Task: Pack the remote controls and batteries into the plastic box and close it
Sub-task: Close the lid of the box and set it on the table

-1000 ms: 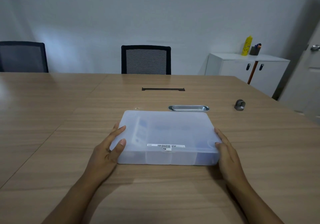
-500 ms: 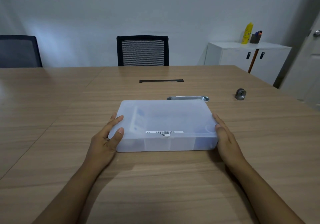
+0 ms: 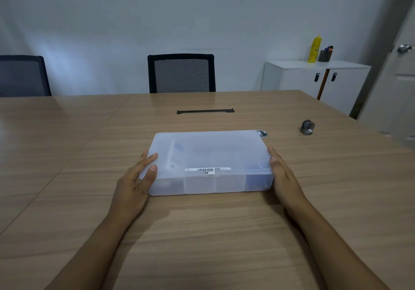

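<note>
A translucent white plastic box (image 3: 211, 155) lies flat on the wooden table (image 3: 67, 155), lid down, with a barcode sticker along its near top edge. A pale remote control (image 3: 174, 155) shows faintly through the lid at the left; the other contents are only vague shadows. My left hand (image 3: 137, 180) presses flat against the box's left near corner, thumb on the lid edge. Against the box's right side rests my right hand (image 3: 281, 173), fingers straight. Both hands clasp the box between them.
A metal tray (image 3: 262, 133) peeks out behind the box's far right corner. A small grey metal object (image 3: 307, 127) sits at the right. A black cable slot (image 3: 205, 111) lies farther back. Two chairs (image 3: 181, 73) stand beyond the table, a white cabinet (image 3: 314, 78) and a door on the right.
The box has slid away from me between my hands and now covers most of the metal tray. My view has tilted up a little.
</note>
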